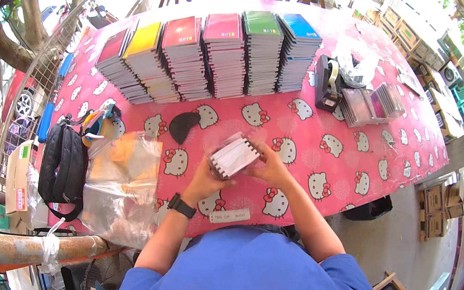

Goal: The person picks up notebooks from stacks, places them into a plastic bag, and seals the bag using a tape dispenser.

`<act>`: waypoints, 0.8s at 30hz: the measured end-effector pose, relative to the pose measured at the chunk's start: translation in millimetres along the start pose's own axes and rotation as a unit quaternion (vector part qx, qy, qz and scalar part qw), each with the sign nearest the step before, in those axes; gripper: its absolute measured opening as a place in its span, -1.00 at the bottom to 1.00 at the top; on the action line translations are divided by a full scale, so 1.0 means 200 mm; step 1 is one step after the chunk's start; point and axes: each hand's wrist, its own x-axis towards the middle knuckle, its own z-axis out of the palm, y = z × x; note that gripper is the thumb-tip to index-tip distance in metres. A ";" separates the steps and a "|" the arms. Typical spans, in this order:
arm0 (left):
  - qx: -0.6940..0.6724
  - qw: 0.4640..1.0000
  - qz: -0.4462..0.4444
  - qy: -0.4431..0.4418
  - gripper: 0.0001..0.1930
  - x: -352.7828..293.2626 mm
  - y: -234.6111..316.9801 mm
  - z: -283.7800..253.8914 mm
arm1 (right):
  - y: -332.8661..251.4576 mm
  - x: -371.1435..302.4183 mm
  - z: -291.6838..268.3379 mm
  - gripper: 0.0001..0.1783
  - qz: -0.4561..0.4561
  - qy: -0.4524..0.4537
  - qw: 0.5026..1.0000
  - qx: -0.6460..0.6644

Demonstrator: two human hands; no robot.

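Between my two hands, above the near middle of the table, is a small stack of spiral notebooks [235, 156]. Its white page edges and dark binding coils face up, and a see-through film seems to surround it. My left hand [209, 179], with a dark watch on the wrist, grips the stack's near left side. The fingers of my right hand [269, 166] close on its right end. Just beyond lies a dark half-round piece [183, 127]. A white printed strip [230, 215] rests at the table edge near my body.
Tall notebook piles with red, yellow, pink, green [262, 23] and blue covers line the far side of the pink table [315, 151]. Right of them stand a tape dispenser [328, 84] and wrapped packs [373, 105]. Plastic bags [123, 189] and a black bag [64, 162] lie left.
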 end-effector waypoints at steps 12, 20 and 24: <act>0.183 0.979 0.079 -0.038 0.12 -0.05 0.10 0.10 | 0.01 -0.11 0.17 -0.01 -0.042 0.027 0.996 0.080; 0.402 0.888 0.201 0.098 -0.17 -0.31 0.13 0.03 | -0.14 -0.25 -0.08 -0.23 -0.078 0.072 0.992 -0.061; 0.527 0.822 0.208 0.059 -0.36 -0.34 0.14 0.09 | -0.23 -0.26 -0.03 -0.54 -0.129 0.018 0.981 -0.144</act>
